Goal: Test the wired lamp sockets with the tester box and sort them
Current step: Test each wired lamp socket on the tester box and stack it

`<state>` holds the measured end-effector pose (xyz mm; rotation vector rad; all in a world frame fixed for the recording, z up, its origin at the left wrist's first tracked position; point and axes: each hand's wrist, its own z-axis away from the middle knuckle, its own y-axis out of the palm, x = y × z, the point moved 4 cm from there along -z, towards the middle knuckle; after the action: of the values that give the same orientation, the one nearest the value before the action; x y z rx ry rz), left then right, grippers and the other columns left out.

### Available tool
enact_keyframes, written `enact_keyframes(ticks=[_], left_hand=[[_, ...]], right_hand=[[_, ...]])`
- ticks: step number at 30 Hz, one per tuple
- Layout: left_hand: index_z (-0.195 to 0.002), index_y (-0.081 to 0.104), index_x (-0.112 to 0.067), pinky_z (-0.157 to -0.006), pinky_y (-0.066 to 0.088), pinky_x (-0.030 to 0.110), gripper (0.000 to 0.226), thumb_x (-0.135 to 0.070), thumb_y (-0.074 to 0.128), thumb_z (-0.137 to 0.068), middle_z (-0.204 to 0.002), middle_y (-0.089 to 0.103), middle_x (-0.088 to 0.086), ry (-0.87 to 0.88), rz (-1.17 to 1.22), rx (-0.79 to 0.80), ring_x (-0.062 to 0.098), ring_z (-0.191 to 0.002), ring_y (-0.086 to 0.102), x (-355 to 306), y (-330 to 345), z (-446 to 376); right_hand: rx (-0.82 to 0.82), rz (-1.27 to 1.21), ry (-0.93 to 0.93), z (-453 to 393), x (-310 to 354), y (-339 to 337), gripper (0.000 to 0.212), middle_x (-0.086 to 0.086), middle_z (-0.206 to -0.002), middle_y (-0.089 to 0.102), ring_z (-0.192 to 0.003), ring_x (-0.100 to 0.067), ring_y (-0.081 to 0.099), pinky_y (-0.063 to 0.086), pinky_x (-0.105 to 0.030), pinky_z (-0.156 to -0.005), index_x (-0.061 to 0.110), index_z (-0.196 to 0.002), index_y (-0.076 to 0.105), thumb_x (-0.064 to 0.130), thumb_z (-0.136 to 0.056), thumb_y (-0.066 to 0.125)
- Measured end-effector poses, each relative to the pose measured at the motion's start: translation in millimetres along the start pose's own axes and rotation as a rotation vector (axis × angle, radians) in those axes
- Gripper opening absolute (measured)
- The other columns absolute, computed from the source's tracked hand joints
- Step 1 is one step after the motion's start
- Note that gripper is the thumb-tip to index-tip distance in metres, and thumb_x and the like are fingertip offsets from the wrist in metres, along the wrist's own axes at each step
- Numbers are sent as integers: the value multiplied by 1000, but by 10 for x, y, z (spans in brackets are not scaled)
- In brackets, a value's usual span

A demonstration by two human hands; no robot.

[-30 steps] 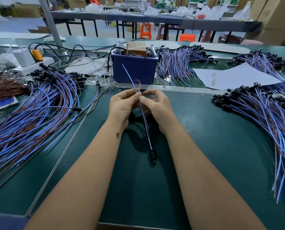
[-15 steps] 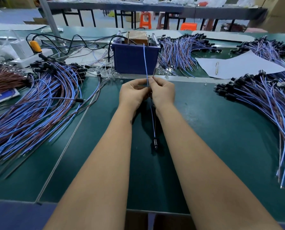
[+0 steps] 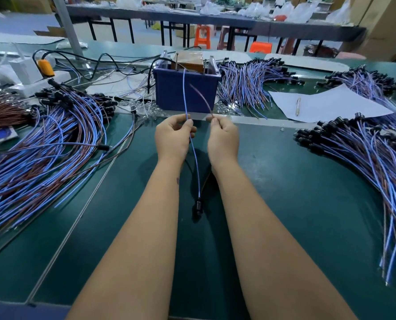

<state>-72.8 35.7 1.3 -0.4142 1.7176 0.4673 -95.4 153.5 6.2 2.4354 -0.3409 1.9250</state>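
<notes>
I am holding one wired lamp socket [image 3: 197, 205] by its two leads; the black socket body is hanging low between my forearms, just over the green counter [image 3: 284, 192], whether touching it I cannot tell. My left hand [image 3: 172, 137] is pinching the blue lead [image 3: 187, 125] between thumb and fingers, its free end running up toward the top of the tester box [image 3: 186, 88]. My right hand [image 3: 223, 138] is pinching the brown lead [image 3: 201, 98], its tip curving up in front of the box face, short of the top. The leads are spread apart, one per hand. For a clean test, each bare tip should probably meet its own contact at the box top, so I am keeping them separated and would grip near the ends for control, with the socket kept in sight to read the result. Outward: a large pile of wired sockets [image 3: 42, 146] to my left, another pile [image 3: 365, 158] to my right, a further bundle [image 3: 250, 82] behind the box, a sheet of paper [image 3: 326, 105] with a pen [image 3: 298, 106], and a white power strip [image 3: 37, 82] at far left.
</notes>
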Motion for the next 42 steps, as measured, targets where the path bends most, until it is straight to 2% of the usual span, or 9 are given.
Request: enact_keyframes(ticks=[5,7,9,13,20,25,28,34,42], left_hand=[[-93,66,-17,-67,53,26,11,-7,61,-92,-72,69,-2,-43,-26,27,11,-69,67,53,25,-55],[-94,66,-18,-62,51,21,12,-8,61,-93,-71,69,-2,-23,18,7,7,-64,65,46,-12,-58],[-94,67,-19,-62,50,20,12,-9,60,-93,-72,69,-2,16,41,-44,6,-62,63,28,-51,-64],[-97,66,-19,-67,51,22,13,-9,59,-94,-73,67,-3,102,10,-119,7,-64,61,-37,-81,-76],[-100,66,-13,-62,49,17,11,-7,58,-95,-70,65,-3,62,48,-193,4,-59,59,-26,-138,-83],[-93,65,-17,-64,50,21,12,-6,59,-94,-70,66,-2,-24,65,-184,8,-61,60,3,-169,-83],[-90,64,-18,-65,51,22,14,-7,59,-94,-70,66,-2,-30,65,-179,8,-61,60,-1,-173,-67],[-92,65,-15,-63,50,20,12,-6,58,-94,-69,65,0,-35,51,-171,7,-59,59,-6,-173,-61],[-95,64,-10,-59,48,17,9,-6,57,-95,-64,62,-3,-45,149,-302,6,-55,56,-15,-218,-59]], right_hand=[[-40,13,2,-27,18,79,23,-1,-91,64,-83,-16,55,37,-23,-69,14,-103,68,16,-100,45],[-71,-16,35,-67,-16,53,22,-2,-84,63,-76,-21,58,45,-30,-69,16,-103,68,17,-100,46],[-83,-61,69,-82,-43,21,22,-1,-69,60,-59,-17,57,50,-35,-60,18,-102,67,19,-100,46],[-93,-118,64,-55,-49,-11,20,3,-54,54,-38,-8,46,43,-27,-46,21,-97,65,20,-101,46],[-133,-243,31,-14,13,-91,21,3,-52,51,-45,-14,45,37,-19,-40,19,-101,67,17,-100,46],[-157,-275,14,16,43,-125,22,1,-53,51,-48,-14,45,37,-19,-41,21,-95,66,15,-100,45],[-131,-236,46,-15,8,-108,21,0,-55,51,-50,-15,45,37,-19,-42,17,-101,65,16,-101,45],[-16,-72,45,-62,-47,-15,18,5,-56,54,-53,-12,51,52,-40,-63,25,-103,64,22,-101,46],[24,-43,38,-63,-45,-1,19,10,-51,53,-54,-12,52,54,-45,-65,34,-97,64,24,-100,48]])
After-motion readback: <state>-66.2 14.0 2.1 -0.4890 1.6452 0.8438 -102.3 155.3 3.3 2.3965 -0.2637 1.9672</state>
